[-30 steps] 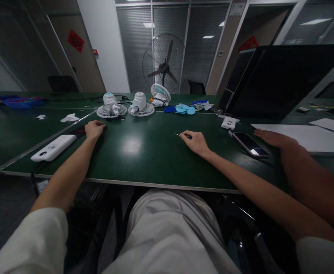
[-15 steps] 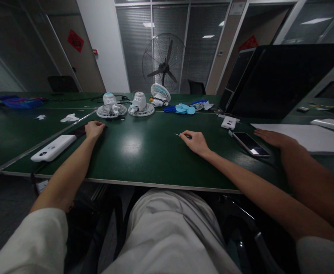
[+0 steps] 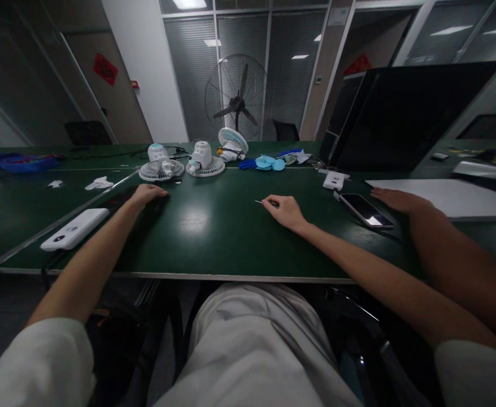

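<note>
My left hand (image 3: 147, 194) rests low over the green table (image 3: 214, 243), fingers bent and pressed together; anything they pinch is hidden. Just behind its wrist lies a dark flat thing (image 3: 118, 199), next to a white power bank (image 3: 76, 229). My right hand (image 3: 285, 211) is closed in a pinch above the middle of the table. From its fingertips a thin metal rod (image 3: 258, 202) points left, and a dark part shows within the curled fingers.
Several small white fans (image 3: 205, 161) stand at the back beside light-blue fan blades (image 3: 269, 163). To the right are a white device (image 3: 334, 180), a phone (image 3: 367, 210), another person's hand (image 3: 400, 199) on a white sheet (image 3: 455, 195), and a large black screen (image 3: 426, 118).
My left hand has slid to the right, farther from the power bank. The right hand keeps its pinch on the thin rod. The whole view has shifted slightly.
</note>
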Available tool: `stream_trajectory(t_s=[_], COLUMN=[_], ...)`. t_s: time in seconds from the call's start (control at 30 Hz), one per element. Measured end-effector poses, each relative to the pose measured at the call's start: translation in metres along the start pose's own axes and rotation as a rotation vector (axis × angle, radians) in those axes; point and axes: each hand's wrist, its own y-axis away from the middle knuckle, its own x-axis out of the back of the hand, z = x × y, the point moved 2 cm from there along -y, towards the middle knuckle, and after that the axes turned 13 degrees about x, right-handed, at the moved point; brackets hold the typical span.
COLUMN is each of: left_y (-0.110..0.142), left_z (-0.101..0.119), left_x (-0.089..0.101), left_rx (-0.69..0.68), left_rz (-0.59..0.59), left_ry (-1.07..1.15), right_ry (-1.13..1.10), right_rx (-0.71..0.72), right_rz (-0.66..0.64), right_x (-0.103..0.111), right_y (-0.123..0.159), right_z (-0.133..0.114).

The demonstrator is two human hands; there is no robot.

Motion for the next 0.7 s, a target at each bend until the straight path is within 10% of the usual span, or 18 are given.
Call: stream_trajectory(t_s=[0.23,0.5,0.7], left_y=[0.029,0.111,0.146], left_z=[0.068,0.157,0.174], left_x=[-0.077,-0.136,-0.159], left_rx=[-0.161,-0.563,-0.759], left_rz=[-0.491,-0.920,-0.868], left_ry=[0.364,0.250,0.314], right_ry=[0.006,0.034,0.066], right_rx=[0.019,0.032,0.065], right_rz=[-0.025,0.015,0.039], right_x=[-0.001,-0.001,0.000], right_y=[0.000,-0.001,0.000], right_z=[0.002,-0.002,-0.009])
